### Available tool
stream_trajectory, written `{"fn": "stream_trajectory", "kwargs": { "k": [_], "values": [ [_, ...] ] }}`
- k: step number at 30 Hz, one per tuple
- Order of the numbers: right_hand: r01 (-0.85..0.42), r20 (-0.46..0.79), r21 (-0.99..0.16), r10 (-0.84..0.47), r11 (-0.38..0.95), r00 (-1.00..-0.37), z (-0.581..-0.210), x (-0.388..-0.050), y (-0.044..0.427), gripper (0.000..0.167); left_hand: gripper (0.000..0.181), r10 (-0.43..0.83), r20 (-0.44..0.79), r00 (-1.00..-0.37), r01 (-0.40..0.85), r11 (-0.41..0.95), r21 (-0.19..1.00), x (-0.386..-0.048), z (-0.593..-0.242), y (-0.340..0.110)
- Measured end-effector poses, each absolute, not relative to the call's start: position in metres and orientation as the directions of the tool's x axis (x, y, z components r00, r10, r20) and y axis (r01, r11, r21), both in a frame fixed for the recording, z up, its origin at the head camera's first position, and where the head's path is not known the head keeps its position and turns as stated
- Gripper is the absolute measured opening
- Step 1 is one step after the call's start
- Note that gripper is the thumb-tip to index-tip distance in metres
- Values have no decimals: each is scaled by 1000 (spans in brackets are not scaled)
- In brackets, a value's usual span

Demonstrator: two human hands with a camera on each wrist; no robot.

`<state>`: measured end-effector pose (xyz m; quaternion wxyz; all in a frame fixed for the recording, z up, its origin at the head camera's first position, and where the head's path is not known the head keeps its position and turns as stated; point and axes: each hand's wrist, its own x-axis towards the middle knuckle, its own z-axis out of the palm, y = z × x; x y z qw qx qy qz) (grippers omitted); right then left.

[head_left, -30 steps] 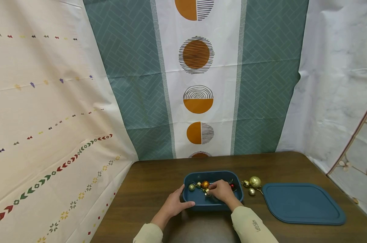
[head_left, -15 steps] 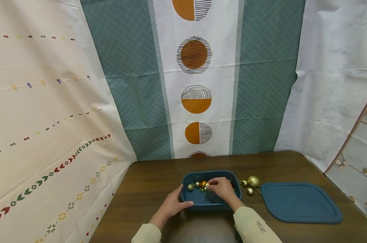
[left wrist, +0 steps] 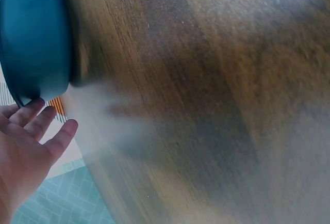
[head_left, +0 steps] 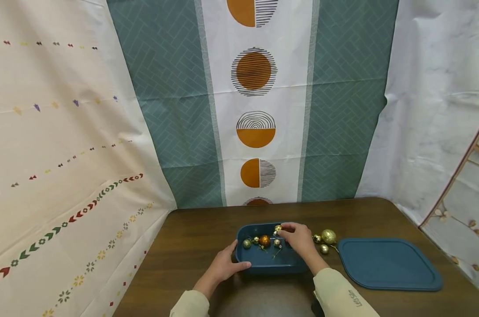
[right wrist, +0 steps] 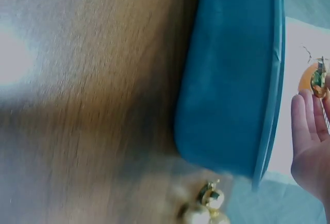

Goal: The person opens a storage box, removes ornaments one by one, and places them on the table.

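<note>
A blue plastic container (head_left: 275, 270) stands on the wooden table. My left hand (head_left: 223, 265) rests against its left end, fingers extended and thumb by the front corner; the left wrist view shows these fingers (left wrist: 62, 140) touching the wall lightly. Above the far rim, my right hand (head_left: 300, 241) pinches a small shiny gold bauble (head_left: 278, 228) between thumb and fingertips. The right wrist view shows this bauble (right wrist: 318, 82) with its other fingers straight. Inside the container lie an orange bauble (head_left: 265, 241) and several gold ones, one (head_left: 277, 243) below the hand. The container's right part is hidden.
Right of the container a large glittery gold bauble (head_left: 328, 236) lies with smaller gold ones (head_left: 324, 249). Further right a flat blue lid (head_left: 390, 264) lies on the table (head_left: 207, 229). Patterned cloths hang behind and at both sides.
My right hand has risen from inside the container towards the far rim, lifting the gold bauble out from among the others. My left hand stays at the left end.
</note>
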<state>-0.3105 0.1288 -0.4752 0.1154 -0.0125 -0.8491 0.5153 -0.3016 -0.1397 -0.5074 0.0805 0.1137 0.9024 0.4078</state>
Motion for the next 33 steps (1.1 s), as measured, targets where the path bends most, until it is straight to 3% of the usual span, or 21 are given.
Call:
{"fn": "stream_trajectory", "kwargs": {
  "k": [20,33],
  "values": [
    [2,230,-878,424,479,-876,-467,-289,198,37,96,279,-43,-959,149,628,764,-303,-510,-140],
    [48,264,-892,603,450,-753,-490,-279,229,34,96,272,-54,-961,135,630,765,-302,-510,-140]
  ]
}}
